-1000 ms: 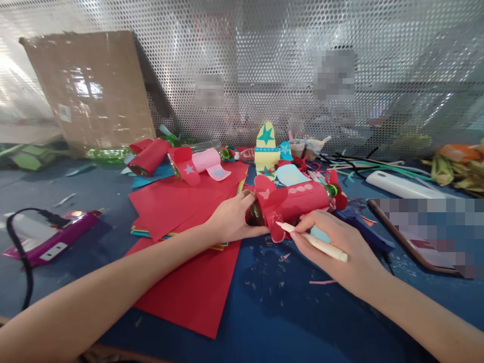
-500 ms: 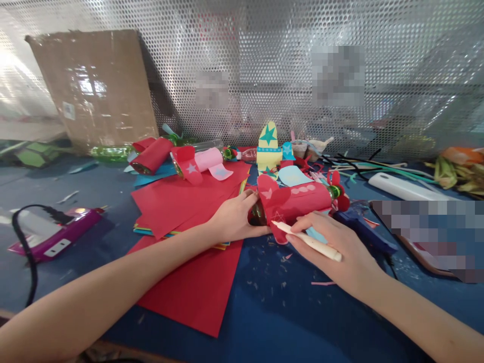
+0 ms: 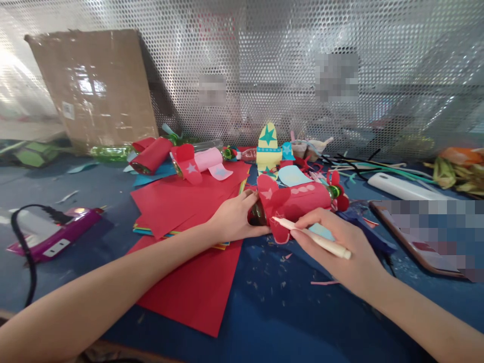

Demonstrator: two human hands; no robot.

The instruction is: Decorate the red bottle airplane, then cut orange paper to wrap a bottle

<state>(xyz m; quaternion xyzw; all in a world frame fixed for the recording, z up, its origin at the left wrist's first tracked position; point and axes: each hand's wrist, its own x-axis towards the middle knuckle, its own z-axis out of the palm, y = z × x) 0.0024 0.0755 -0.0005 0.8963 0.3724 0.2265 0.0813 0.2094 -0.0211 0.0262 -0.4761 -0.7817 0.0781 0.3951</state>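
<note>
A plastic bottle wrapped in red paper lies on its side, made up like a plane with red paper wings and a propeller at its green neck. My left hand grips its dark bottle base, fingers behind and thumb in front. My right hand is closed around a white marker pen. The pen's tip touches or nearly touches the lower part of the red wing, where a pale star outline shows. Behind the bottle lies a light blue paper piece.
Red paper sheets are stacked under my left forearm. Other paper-covered bottles lie behind. A purple power strip is at left, a phone and a white glue gun-like bar at right. A cardboard sheet leans against the perforated metal wall.
My right hand and the pen have shifted slightly right, and the tip sits a little higher on the wing. More white line shows in the star. My left hand stays in place.
</note>
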